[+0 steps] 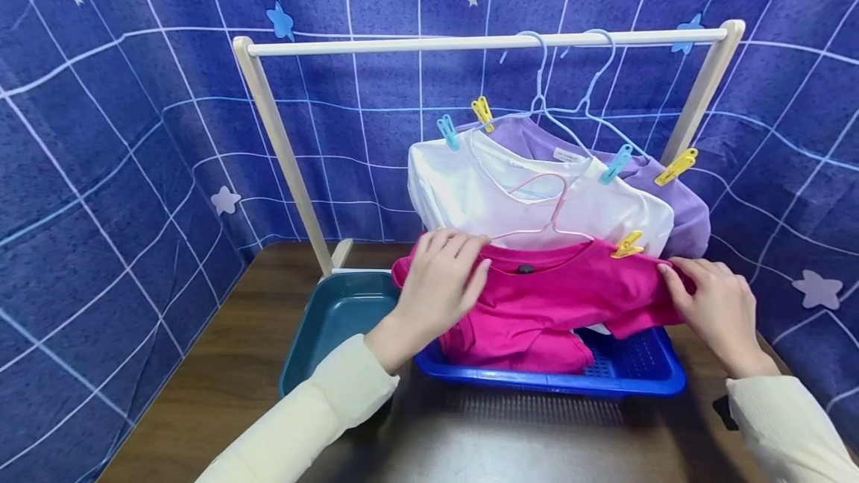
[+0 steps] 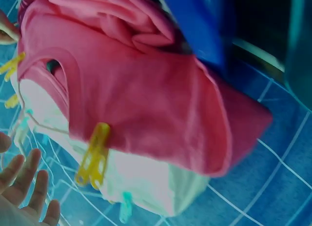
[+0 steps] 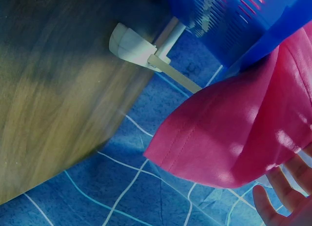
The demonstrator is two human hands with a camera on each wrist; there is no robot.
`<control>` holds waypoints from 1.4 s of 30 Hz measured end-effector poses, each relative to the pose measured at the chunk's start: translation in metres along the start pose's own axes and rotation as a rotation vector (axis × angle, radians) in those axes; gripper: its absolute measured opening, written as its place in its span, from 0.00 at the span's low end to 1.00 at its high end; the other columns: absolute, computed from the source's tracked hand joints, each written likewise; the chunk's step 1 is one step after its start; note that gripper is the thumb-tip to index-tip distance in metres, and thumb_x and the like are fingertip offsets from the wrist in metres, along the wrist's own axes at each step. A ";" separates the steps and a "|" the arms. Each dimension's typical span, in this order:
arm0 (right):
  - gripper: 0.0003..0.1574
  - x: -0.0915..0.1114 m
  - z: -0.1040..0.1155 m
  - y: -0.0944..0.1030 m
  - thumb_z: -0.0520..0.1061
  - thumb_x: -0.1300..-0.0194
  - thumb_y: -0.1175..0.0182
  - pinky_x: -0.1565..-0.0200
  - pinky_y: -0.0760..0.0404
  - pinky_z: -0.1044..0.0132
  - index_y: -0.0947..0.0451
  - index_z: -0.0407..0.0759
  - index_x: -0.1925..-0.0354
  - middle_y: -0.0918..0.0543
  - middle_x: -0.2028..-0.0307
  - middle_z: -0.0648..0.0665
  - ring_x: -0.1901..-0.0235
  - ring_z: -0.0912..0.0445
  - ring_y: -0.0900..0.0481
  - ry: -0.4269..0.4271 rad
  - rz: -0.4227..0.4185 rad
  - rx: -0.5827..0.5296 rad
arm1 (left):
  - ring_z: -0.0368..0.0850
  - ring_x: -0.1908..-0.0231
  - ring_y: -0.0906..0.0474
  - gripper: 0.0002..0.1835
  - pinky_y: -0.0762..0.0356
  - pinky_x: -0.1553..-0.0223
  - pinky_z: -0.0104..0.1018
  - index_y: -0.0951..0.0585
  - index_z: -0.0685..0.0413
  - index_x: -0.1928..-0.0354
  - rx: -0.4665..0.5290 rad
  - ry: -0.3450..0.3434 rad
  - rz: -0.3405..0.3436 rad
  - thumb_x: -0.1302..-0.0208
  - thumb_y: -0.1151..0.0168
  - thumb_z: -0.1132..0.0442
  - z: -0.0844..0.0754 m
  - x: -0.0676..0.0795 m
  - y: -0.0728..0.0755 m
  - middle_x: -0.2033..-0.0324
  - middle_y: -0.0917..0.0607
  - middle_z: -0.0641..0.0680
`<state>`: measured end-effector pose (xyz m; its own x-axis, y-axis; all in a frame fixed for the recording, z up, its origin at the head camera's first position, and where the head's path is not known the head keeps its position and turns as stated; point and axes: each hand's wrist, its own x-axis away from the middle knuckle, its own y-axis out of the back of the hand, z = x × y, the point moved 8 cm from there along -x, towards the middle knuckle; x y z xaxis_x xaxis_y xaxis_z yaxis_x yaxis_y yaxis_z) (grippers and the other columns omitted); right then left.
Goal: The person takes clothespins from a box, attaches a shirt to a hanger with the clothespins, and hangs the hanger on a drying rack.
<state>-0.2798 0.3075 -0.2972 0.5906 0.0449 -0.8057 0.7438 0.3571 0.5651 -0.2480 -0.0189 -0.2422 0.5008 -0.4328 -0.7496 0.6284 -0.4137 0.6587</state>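
Note:
A bright pink T-shirt [image 1: 557, 297] hangs on a pink hanger [image 1: 552, 226], its lower part bunched in the blue basket [image 1: 550, 380]. My left hand [image 1: 439, 278] is at the shirt's left shoulder, beside the neckline. In the left wrist view, the fingers of that hand [image 2: 29, 192] are spread near the hanger, holding nothing. A yellow clothespin [image 2: 95, 155] grips that shoulder; another yellow clothespin [image 1: 627, 244] sits on the other shoulder. My right hand [image 1: 718, 308] pinches the shirt's right sleeve, thumb in front. From the right wrist view, its fingers [image 3: 285, 187] meet the pink cloth.
Behind, a white shirt [image 1: 450, 177] and a purple shirt [image 1: 691, 207] carry blue and yellow clothespins. Their blue hangers hook over the rack's white bar [image 1: 403, 44]. An empty teal tub [image 1: 302, 334] stands left of the basket on the wooden table [image 1: 221, 349].

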 end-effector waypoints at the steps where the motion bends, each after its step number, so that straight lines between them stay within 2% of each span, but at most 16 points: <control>1: 0.14 0.000 0.000 0.000 0.44 0.46 0.38 0.68 0.35 0.44 0.20 0.36 0.62 0.18 0.66 0.32 0.65 0.37 0.24 -0.001 0.002 0.000 | 0.45 0.54 0.27 0.15 0.35 0.47 0.42 0.23 0.50 0.52 0.009 0.008 -0.009 0.39 0.47 0.55 0.004 0.002 0.002 0.59 0.17 0.48; 11: 0.14 0.000 0.000 -0.001 0.44 0.45 0.39 0.67 0.35 0.43 0.20 0.36 0.62 0.18 0.66 0.32 0.65 0.36 0.24 -0.009 0.014 0.006 | 0.48 0.55 0.27 0.14 0.35 0.49 0.45 0.22 0.52 0.54 0.012 0.081 -0.061 0.40 0.46 0.57 0.041 0.018 0.015 0.60 0.17 0.52; 15: 0.14 -0.001 0.001 0.000 0.44 0.45 0.39 0.67 0.34 0.43 0.20 0.36 0.62 0.18 0.66 0.32 0.65 0.37 0.24 -0.005 0.012 0.007 | 0.49 0.56 0.27 0.14 0.34 0.51 0.45 0.21 0.53 0.55 0.009 0.116 -0.061 0.41 0.44 0.57 0.055 0.026 0.014 0.61 0.17 0.52; 22: 0.14 -0.001 0.000 0.000 0.44 0.45 0.39 0.67 0.34 0.43 0.20 0.36 0.62 0.18 0.66 0.32 0.65 0.37 0.24 -0.009 0.015 0.007 | 0.51 0.57 0.28 0.16 0.33 0.53 0.47 0.23 0.54 0.53 -0.045 0.191 0.038 0.43 0.42 0.58 0.074 0.039 -0.004 0.60 0.18 0.54; 28: 0.13 0.000 -0.001 -0.001 0.44 0.45 0.39 0.68 0.35 0.44 0.20 0.36 0.62 0.18 0.65 0.32 0.65 0.37 0.24 -0.016 0.023 0.006 | 0.53 0.57 0.28 0.16 0.34 0.53 0.47 0.23 0.55 0.53 -0.064 0.220 0.099 0.42 0.42 0.57 0.086 0.048 -0.019 0.60 0.18 0.56; 34: 0.13 0.000 0.000 0.000 0.44 0.45 0.39 0.68 0.35 0.44 0.20 0.36 0.63 0.17 0.65 0.33 0.65 0.37 0.24 -0.012 0.021 0.005 | 0.53 0.57 0.28 0.15 0.33 0.54 0.48 0.23 0.53 0.53 -0.051 0.258 0.131 0.42 0.41 0.58 0.099 0.053 -0.028 0.59 0.17 0.56; 42: 0.13 0.000 0.003 0.003 0.44 0.47 0.38 0.69 0.34 0.45 0.20 0.37 0.65 0.17 0.67 0.34 0.67 0.38 0.24 0.001 0.001 -0.006 | 0.52 0.61 0.26 0.07 0.33 0.56 0.47 0.21 0.51 0.62 -0.025 0.296 0.168 0.41 0.41 0.59 0.111 0.054 -0.035 0.66 0.16 0.53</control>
<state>-0.2764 0.3063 -0.2950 0.5913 0.0462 -0.8051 0.7410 0.3628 0.5651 -0.3083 -0.1169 -0.2987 0.7470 -0.2406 -0.6198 0.5351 -0.3356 0.7753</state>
